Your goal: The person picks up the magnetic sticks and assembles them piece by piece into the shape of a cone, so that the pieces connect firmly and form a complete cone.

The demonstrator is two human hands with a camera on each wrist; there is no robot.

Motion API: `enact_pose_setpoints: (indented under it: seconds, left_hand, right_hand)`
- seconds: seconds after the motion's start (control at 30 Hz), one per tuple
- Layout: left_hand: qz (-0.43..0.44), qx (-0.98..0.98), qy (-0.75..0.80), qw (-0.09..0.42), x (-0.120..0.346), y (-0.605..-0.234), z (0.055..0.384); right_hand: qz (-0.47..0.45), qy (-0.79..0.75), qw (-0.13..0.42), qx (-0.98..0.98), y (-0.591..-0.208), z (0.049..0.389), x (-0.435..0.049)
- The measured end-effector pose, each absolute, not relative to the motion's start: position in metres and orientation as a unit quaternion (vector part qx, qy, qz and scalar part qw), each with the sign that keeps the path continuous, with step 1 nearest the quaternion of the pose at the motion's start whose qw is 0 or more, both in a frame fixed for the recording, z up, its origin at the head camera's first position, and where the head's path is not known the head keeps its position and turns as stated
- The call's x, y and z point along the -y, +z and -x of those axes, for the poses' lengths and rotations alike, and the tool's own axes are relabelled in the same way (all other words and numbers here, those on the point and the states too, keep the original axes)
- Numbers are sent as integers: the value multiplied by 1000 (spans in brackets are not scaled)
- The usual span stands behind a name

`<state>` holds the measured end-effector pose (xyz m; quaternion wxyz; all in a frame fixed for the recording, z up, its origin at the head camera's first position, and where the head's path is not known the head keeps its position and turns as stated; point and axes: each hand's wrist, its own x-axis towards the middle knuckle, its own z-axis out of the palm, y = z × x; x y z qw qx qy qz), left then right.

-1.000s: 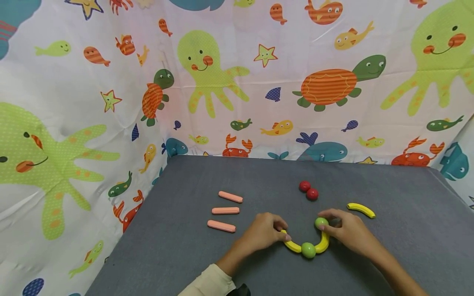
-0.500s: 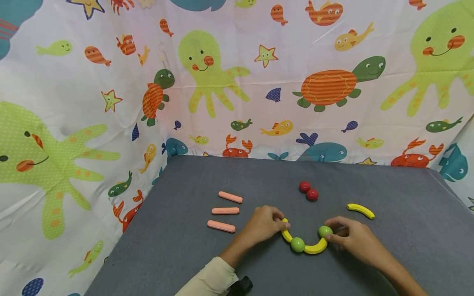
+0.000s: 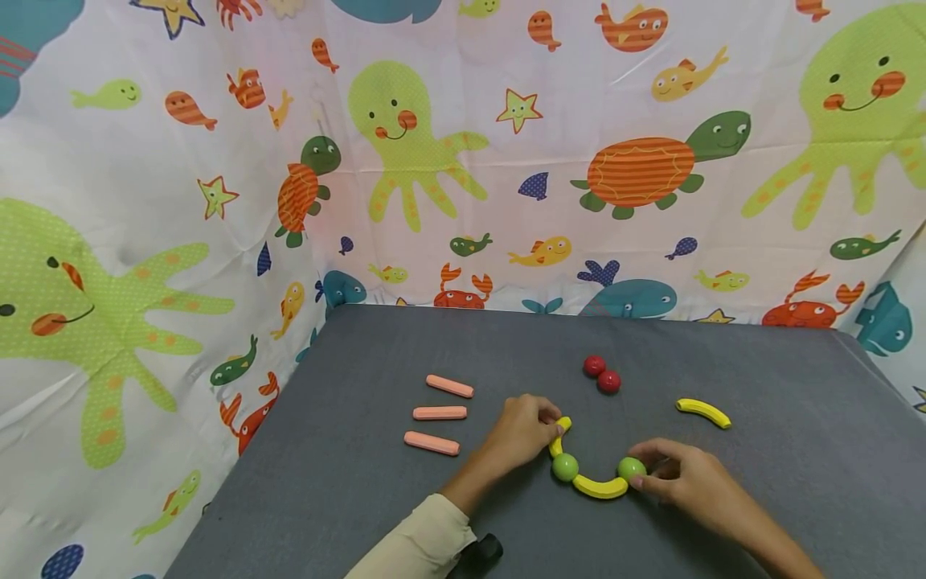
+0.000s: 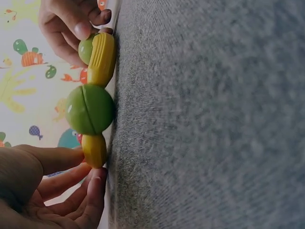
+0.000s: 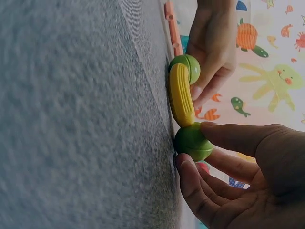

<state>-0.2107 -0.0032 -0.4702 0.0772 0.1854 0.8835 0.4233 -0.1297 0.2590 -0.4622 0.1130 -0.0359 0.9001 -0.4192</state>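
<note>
grip on left [image 3: 526, 426] narrowly pinches yellow stick [image 3: 555, 446]; right grip [image 3: 682, 476], wider, pinches green ball [image 3: 631, 468].

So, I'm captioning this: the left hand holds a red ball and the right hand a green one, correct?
The first part's wrong: the head view shows the left hand holding a yellow curved piece, the right hand a green ball.

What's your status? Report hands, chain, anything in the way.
Left hand pinches yellow end piece. Right hand holds green ball, other end. Four-piece chain curved, unbroken. Red balls apart beyond it, not blocking.
</note>
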Motion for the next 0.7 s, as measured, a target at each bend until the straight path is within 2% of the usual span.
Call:
enact_pose_setpoints:
  seconds: [0.7]
  left_hand:
    - [-183,-880,429,86,-1,-471,210]
  right_hand:
    - [51,-419,141,-896,-459,128,-259]
